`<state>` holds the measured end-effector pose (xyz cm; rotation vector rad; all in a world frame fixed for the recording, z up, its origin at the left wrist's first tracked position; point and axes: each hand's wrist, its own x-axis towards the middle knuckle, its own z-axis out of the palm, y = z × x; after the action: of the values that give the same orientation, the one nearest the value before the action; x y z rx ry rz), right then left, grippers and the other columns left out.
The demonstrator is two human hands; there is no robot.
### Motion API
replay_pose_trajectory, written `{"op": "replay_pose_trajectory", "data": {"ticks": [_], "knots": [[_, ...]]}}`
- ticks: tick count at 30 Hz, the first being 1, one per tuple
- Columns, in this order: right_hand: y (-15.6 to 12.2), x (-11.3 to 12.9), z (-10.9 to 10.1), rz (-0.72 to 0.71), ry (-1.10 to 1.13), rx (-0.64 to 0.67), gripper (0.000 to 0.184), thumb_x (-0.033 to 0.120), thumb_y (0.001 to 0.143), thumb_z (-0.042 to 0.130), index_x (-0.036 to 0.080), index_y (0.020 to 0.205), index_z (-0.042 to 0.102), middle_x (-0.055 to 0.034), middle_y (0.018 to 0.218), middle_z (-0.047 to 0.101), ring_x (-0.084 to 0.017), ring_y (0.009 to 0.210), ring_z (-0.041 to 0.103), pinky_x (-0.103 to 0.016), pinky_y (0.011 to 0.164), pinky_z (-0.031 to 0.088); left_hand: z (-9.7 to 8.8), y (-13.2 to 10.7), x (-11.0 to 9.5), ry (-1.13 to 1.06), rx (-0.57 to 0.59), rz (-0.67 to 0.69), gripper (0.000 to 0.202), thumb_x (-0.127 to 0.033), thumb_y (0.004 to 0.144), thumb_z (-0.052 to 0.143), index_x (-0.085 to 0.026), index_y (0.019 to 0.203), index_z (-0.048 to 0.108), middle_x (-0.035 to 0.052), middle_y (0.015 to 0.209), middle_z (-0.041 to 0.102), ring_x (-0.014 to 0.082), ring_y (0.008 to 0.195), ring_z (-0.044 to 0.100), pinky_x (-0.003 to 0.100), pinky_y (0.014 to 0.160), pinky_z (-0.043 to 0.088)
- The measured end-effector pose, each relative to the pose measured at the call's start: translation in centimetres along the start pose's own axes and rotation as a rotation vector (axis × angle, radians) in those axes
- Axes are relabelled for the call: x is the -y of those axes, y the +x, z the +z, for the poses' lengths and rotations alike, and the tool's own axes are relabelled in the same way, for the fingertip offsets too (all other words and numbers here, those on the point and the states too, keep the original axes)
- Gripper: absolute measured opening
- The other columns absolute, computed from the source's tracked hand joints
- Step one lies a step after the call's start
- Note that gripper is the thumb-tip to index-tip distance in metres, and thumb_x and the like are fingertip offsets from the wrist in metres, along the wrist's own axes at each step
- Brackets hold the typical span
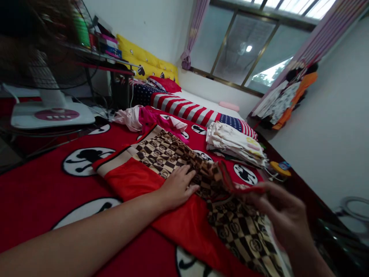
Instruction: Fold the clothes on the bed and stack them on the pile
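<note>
Spread over the red bed cover is a garment (pixel 161 148) of silky cloth, brown-and-beige checked with a plain red part and a beige band at its far end. My left hand (pixel 178 186) lies flat on its middle, fingers apart, where the checked and red parts meet. At the right, my right hand (pixel 284 209) pinches a raised red edge of the same garment between thumb and fingers. The cloth lifts and folds toward that hand, which is blurred. Part of the near end runs under my right forearm.
A stack of folded light clothes (pixel 235 142) lies beyond the garment, with crumpled pink and white clothes (pixel 150 119) at the far left. A white fan (pixel 54 111) stands at the left edge. Behind are a striped bedspread (pixel 184 107), a yellow cushion (pixel 147 57) and hanging clothes (pixel 288 96).
</note>
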<state>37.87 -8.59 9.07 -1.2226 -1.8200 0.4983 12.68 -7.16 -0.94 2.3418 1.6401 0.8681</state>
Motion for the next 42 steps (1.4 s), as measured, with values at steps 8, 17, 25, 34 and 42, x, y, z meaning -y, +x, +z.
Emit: {"op": "replay_pose_trajectory", "data": {"ticks": [8, 17, 25, 34, 42], "knots": [[-2.0, -0.9, 1.8, 0.128, -0.244, 0.9, 0.017, 0.034, 0.075, 0.067, 0.02, 0.084, 0.069, -0.0001, 0.077, 0.065, -0.013, 0.067, 0.056, -0.021, 0.056, 0.038, -0.6, 0.6, 0.5, -0.075, -0.025, 0.026, 0.018, -0.016, 0.083, 0.052, -0.017, 0.079, 0.07, 0.007, 0.092, 0.063, 0.0189, 0.093, 0.059, 0.028, 0.084, 0.046], [-3.0, -1.4, 6.0, 0.036, -0.31, 0.664, 0.027, 0.035, 0.068, 0.072, 0.023, 0.087, 0.057, 0.0039, 0.074, 0.061, -0.013, 0.065, 0.052, -0.023, 0.057, 0.03, -8.5, 3.8, 3.9, 0.297, 0.038, -0.141, 0.025, -0.025, 0.082, 0.053, -0.025, 0.097, 0.074, 0.0025, 0.092, 0.074, 0.02, 0.086, 0.066, 0.027, 0.073, 0.048], [-3.6, -1.7, 6.2, -0.002, -0.306, 0.571, 0.02, 0.037, 0.072, 0.069, 0.025, 0.084, 0.058, 0.0039, 0.073, 0.062, -0.015, 0.067, 0.056, -0.025, 0.059, 0.032, -11.4, 9.9, 12.5, 0.761, 0.089, -0.042, 0.036, -0.015, 0.083, 0.049, -0.026, 0.112, 0.068, 0.0046, 0.111, 0.066, 0.0191, 0.101, 0.061, 0.024, 0.075, 0.047], [-4.1, -1.5, 7.2, -0.147, -0.333, 0.467, 0.013, 0.017, 0.079, 0.053, 0.024, 0.089, 0.058, 0.0005, 0.087, 0.063, -0.015, 0.071, 0.059, -0.027, 0.062, 0.036, -10.0, 11.4, 13.6, 0.862, 0.126, 0.066, 0.025, -0.009, 0.083, 0.048, -0.013, 0.089, 0.072, 0.0143, 0.095, 0.068, 0.0257, 0.095, 0.059, 0.03, 0.068, 0.045], [-3.4, -2.5, 4.7, -0.01, -0.064, 0.187, 0.013, 0.031, 0.082, 0.053, 0.022, 0.086, 0.062, -0.0009, 0.075, 0.064, -0.016, 0.065, 0.059, -0.026, 0.057, 0.043, -14.8, 9.7, 12.0, 0.847, -0.085, 0.026, 0.027, -0.013, 0.081, 0.05, -0.017, 0.093, 0.073, 0.0092, 0.093, 0.067, 0.0244, 0.095, 0.058, 0.033, 0.077, 0.043]]}}
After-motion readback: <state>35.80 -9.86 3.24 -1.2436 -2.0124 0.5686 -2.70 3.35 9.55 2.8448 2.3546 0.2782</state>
